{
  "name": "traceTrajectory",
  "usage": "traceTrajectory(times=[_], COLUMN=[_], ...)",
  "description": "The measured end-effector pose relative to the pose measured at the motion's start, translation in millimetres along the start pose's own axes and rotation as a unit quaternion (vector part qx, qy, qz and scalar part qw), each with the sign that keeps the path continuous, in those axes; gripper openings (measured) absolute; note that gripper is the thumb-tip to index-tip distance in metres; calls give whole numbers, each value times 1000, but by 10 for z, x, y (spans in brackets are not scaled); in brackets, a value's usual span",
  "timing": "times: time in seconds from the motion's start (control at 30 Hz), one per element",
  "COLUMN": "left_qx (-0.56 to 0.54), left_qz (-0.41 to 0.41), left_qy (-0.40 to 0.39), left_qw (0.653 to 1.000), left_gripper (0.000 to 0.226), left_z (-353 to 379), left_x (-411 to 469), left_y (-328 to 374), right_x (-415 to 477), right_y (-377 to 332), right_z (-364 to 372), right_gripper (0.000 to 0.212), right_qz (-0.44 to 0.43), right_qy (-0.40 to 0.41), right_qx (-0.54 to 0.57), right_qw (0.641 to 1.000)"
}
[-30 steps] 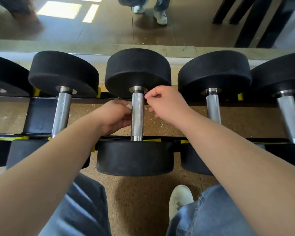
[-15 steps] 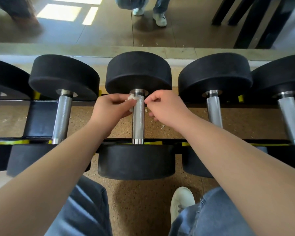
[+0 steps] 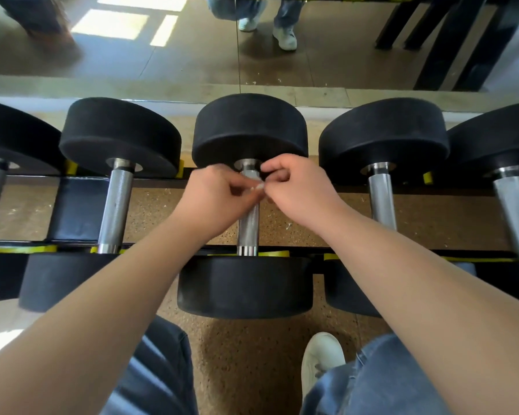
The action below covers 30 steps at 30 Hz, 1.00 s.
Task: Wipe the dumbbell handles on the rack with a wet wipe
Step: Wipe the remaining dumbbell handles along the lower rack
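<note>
Black dumbbells with knurled steel handles lie side by side across the rack (image 3: 78, 211). Both my hands meet over the upper part of the middle dumbbell's handle (image 3: 247, 227). My left hand (image 3: 219, 199) and my right hand (image 3: 300, 190) have curled fingers, and between their fingertips they pinch a small white scrap of wet wipe (image 3: 257, 187) just above the handle. Most of the wipe is hidden by the fingers. The handle's lower half shows bare below the hands.
Neighbouring handles stand to the left (image 3: 116, 211) and right (image 3: 382, 202), with more dumbbells at both edges. A mirror (image 3: 342, 49) behind the rack reflects legs and white shoes. My white shoe (image 3: 321, 360) and jeans are on the speckled floor below.
My left hand moved up from the middle of the handle to its top. Both hands have come together and now pinch the wipe between them over the handle.
</note>
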<state>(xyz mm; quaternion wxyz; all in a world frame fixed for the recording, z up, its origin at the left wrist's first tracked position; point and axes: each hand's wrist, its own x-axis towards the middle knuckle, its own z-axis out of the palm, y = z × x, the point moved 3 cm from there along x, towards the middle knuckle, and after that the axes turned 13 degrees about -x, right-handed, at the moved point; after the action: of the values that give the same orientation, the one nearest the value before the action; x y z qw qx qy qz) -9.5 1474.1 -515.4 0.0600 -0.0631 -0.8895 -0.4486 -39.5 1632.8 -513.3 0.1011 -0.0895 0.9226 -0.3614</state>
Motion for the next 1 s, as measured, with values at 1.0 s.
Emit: traceTrajectory(times=[1.0], left_qx=[-403], left_qz=[-281], left_qy=[-7], left_qw=[871], left_gripper=[36], left_z=[98], left_x=[-156], left_y=[-453], right_x=[100], right_y=[-12], right_z=[365], right_gripper=[25], right_qz=[230], right_qy=[-61], right_qx=[323], right_qw=[916])
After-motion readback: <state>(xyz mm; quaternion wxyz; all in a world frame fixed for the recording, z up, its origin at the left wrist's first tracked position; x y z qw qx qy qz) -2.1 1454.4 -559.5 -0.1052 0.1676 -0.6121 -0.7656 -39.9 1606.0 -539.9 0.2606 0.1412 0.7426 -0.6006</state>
